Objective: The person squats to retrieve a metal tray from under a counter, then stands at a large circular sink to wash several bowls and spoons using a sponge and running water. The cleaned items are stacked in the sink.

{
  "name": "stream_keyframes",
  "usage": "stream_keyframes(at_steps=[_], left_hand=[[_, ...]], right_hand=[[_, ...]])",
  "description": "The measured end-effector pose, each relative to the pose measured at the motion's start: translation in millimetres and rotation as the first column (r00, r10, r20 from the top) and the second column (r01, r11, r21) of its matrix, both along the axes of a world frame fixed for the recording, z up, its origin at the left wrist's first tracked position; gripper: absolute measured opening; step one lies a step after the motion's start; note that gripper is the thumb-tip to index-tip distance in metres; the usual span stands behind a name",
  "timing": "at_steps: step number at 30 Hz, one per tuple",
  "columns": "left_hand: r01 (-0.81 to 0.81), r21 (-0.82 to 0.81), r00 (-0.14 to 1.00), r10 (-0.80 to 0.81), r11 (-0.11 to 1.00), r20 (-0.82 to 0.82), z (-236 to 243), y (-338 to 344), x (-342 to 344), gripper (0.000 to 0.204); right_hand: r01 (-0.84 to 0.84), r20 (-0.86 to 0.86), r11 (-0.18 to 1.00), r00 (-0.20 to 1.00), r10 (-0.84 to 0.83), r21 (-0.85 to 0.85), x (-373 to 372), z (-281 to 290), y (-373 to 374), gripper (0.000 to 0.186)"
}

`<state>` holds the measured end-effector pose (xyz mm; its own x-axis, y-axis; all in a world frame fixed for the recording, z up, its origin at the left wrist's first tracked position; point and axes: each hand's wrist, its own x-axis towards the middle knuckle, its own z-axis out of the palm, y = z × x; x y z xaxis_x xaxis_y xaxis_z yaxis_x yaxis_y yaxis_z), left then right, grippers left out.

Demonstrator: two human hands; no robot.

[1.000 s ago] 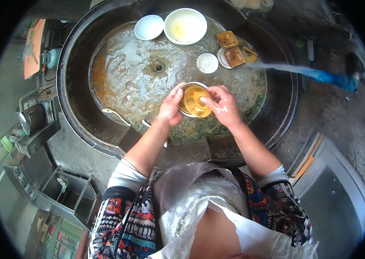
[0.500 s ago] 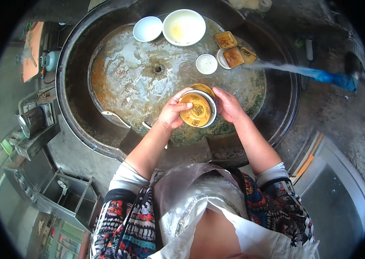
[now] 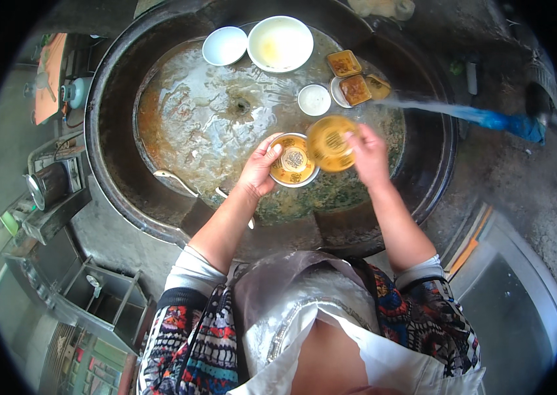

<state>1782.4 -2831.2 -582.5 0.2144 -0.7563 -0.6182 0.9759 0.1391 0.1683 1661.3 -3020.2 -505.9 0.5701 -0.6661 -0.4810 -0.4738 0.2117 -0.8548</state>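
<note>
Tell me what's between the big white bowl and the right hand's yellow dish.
In the head view, a small white bowl lies between the big white bowl and the yellow dish in the right hand.

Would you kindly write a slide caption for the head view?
Over a dark basin, the left hand holds a white-rimmed amber dish and the right hand a round amber plate.

Basin, 1; white vessels therein, 4; amber dishes therein, 3; held amber dishes, 2; hands, 2
</note>
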Motion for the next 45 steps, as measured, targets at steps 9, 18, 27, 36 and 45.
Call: stream_keyframes(at_steps=[9,18,27,36,45], left_hand=[[0.105,0.039,0.992,-0.102,0.994,-0.080,-6,16,-8,0.054],[0.091,0.065,0.996,-0.089,0.994,-0.031,-3,35,-2,0.054],[0.087,0.065,0.996,-0.085,0.994,-0.030,0,37,-5,0.052],[0.086,0.025,0.996,-0.086,0.996,0.007,7,38,-8,0.050],[0.025,0.015,0.999,-0.024,1.000,-0.035,6,42,-7,0.051]], right_hand=[[0.339,-0.176,0.924,0.934,-0.309,0.176,-1,-60,-36,0.019],[0.736,-0.292,0.285,0.548,-0.784,0.614,26,-187,-89,0.024],[0.673,-0.305,0.652,0.739,-0.600,0.348,23,-142,-110,0.012],[0.247,-0.297,0.833,0.853,-0.430,-0.495,-47,-94,-140,0.033],[0.690,-0.188,0.485,0.659,-0.729,0.537,-33,-113,-146,0.021]])
